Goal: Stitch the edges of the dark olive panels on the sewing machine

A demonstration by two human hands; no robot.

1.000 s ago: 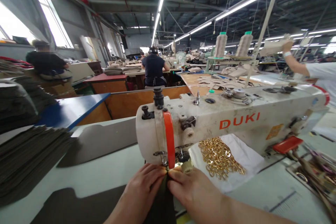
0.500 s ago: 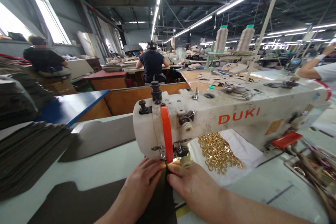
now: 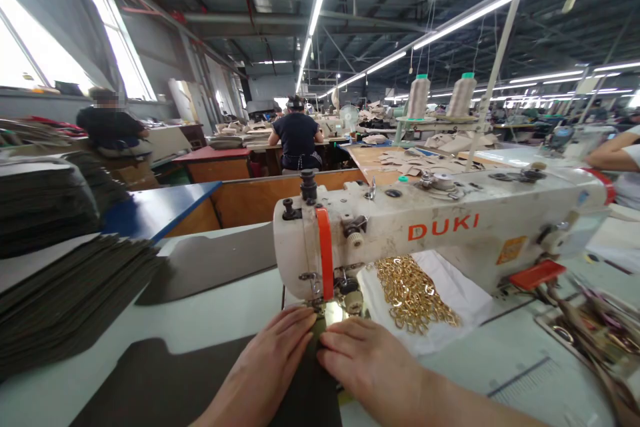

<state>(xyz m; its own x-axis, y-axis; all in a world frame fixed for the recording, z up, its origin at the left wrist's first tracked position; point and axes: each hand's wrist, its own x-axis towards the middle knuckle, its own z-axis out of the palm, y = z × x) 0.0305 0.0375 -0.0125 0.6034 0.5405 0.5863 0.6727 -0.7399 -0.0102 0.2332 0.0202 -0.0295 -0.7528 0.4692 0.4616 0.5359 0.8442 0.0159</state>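
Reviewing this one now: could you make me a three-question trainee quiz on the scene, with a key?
1. Fill in: the word printed in orange-red on the sewing machine is ____.
2. True or false: the gold-coloured metal pieces lie on a white sheet.
3. What do the left hand and right hand both touch? a) thread spools b) dark piece of material c) red lever

Key: 1. DUKI; 2. True; 3. b

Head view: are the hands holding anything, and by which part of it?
The left hand and right hand touch the dark piece at its end by the sewing machine. Pinched or only pressed down: can't tell.
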